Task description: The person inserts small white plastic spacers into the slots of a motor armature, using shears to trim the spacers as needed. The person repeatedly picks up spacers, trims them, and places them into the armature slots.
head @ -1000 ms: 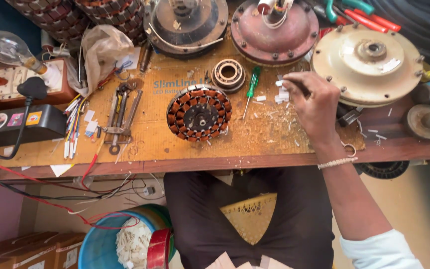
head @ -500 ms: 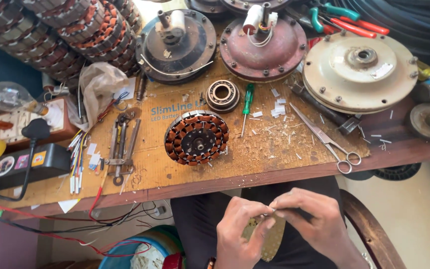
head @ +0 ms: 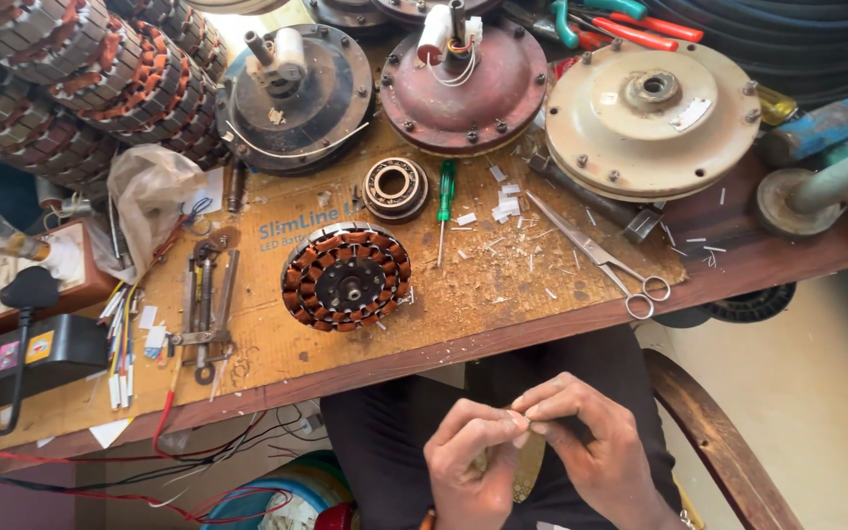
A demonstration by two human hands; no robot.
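Observation:
My left hand (head: 470,463) and my right hand (head: 591,442) are together below the bench edge, over my lap. Their fingertips pinch a small thin pale piece (head: 522,420) between them; what it is I cannot tell. On the bench above lies a round copper-wound stator (head: 345,277), flat on a sheet of brown cardboard (head: 277,339). Beside it sit a bearing ring (head: 394,187), a green-handled screwdriver (head: 444,206) and a pair of scissors (head: 601,257) near the front edge.
Motor housings stand at the back: a dark one (head: 291,93), a reddish one (head: 463,83) and a cream one (head: 652,118). Stacked stators (head: 71,79) fill the far left. Pliers (head: 206,309), wires and a black box (head: 22,358) lie left. A chair arm (head: 709,432) curves on my right.
A second ago my right hand was on the bench near the scissors. It has come down to my lap and joined my left hand, and both now pinch a small piece.

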